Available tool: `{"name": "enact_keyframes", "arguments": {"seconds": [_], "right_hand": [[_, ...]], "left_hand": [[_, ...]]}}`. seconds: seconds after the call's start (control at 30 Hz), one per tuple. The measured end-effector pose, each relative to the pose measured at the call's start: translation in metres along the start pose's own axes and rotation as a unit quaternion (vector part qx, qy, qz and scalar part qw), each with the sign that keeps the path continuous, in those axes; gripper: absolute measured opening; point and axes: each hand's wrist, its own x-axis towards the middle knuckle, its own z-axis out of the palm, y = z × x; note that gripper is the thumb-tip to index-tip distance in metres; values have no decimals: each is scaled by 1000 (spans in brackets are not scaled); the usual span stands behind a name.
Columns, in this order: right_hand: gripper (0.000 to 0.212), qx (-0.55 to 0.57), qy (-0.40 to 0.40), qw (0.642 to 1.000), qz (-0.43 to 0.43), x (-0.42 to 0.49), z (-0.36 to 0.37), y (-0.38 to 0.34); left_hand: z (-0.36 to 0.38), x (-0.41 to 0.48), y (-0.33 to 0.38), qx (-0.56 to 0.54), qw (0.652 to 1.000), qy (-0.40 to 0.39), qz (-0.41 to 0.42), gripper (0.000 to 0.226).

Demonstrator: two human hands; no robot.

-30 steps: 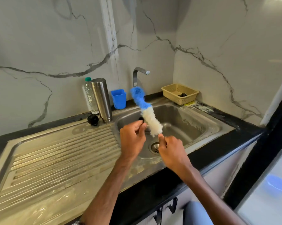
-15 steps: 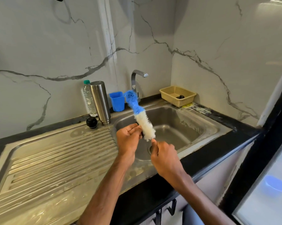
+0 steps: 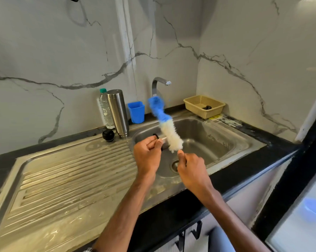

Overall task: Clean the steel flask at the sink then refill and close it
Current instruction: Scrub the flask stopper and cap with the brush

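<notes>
Little has shifted in the past second: the bottle brush (image 3: 169,131) still slants up over the sink basin (image 3: 217,142). The right hand (image 3: 191,170) pinches its handle, and the left hand (image 3: 148,153) clasps a dark-rimmed piece (image 3: 156,136) against the white bristles. The steel flask (image 3: 118,113) stands at the basin's back-left corner, with the black cap (image 3: 108,135) beside it.

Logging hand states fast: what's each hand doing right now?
Left hand: grips a small black-tipped object, unclear what.
Right hand: pinches the brush at its white lower end.
</notes>
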Motion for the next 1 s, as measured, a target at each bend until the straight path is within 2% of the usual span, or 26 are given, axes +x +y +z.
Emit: {"name": "enact_keyframes", "arguments": {"seconds": [0.1, 0.2, 0.27, 0.33, 0.47, 0.6, 0.7, 0.87, 1.0], "right_hand": [[48, 27, -13, 1000, -1, 2, 7, -1], [48, 2, -42, 998, -44, -16, 23, -4], [49, 18, -7, 1000, -17, -3, 20, -1], [50, 36, 11, 999, 18, 11, 16, 1], [50, 56, -13, 998, 13, -1, 18, -4], [48, 94, -16, 994, 44, 11, 4, -5], [49, 90, -40, 995, 21, -2, 9, -8], [47, 117, -32, 991, 49, 3, -6, -7], [48, 110, -55, 992, 16, -12, 3, -13]], "left_hand": [[2, -4, 1, -99, 991, 38, -81, 14], [-3, 2, 2, -233, 957, 46, -168, 8], [2, 1, 3, -261, 946, 32, -189, 10], [5, -4, 2, -261, 945, 29, -194, 9], [-7, 5, 4, -267, 944, 40, -188, 11], [-12, 11, 5, -218, 962, 4, -162, 13], [-19, 15, 4, -175, 976, 11, -125, 18], [-20, 14, 3, -130, 984, -57, -108, 26], [-27, 19, 0, -135, 984, -18, -111, 24]]}}
